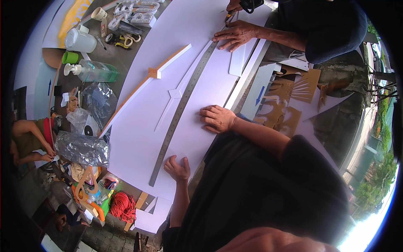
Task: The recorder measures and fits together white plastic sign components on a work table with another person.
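My left hand rests on a large white sheet, beside the near end of a long steel ruler. Its fingers and thumb are apart, with nothing held. Lying flat near the sheet's right edge, my right hand is open and touches neither ruler nor tool. A co-worker's spread hand presses near the ruler's far end; that person's other hand grips a yellow cutter. Left of the ruler are a slender white shape with a diamond-like middle and a thicker strip with brown faces.
Left of the sheet stand a pump bottle of green liquid, a white jug and a green cup. Scissors and crumpled clear plastic lie there too. Red cord is bundled below. Brown cut-outs lie at right.
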A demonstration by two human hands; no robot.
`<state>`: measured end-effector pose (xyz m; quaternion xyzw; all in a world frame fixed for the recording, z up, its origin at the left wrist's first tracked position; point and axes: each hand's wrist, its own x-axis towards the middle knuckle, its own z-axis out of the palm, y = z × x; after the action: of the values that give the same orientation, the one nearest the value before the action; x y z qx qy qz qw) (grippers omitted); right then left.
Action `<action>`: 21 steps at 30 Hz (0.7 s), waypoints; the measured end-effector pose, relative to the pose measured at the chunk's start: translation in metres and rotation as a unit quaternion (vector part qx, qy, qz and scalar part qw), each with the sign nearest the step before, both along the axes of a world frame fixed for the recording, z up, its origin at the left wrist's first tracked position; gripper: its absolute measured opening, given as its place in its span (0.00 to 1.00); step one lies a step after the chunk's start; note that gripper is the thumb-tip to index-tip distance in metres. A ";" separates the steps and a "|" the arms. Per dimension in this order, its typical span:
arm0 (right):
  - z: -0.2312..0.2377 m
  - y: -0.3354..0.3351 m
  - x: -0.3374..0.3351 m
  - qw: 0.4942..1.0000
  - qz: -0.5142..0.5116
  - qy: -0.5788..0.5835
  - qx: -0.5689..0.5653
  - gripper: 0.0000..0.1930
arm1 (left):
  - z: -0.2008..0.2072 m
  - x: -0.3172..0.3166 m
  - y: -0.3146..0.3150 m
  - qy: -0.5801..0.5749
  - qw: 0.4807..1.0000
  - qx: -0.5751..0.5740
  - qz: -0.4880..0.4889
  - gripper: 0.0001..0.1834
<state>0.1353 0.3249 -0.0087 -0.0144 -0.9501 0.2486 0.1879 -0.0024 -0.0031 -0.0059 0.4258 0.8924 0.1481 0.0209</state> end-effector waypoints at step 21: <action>-0.001 -0.001 0.001 1.000 -0.001 -0.004 -0.005 0.11 | 0.000 0.000 0.000 0.011 1.000 0.009 -0.003 0.28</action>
<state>0.1361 0.3243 -0.0095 -0.0176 -0.9494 0.2535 0.1848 -0.0024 -0.0026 -0.0063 0.4306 0.8897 0.1516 0.0076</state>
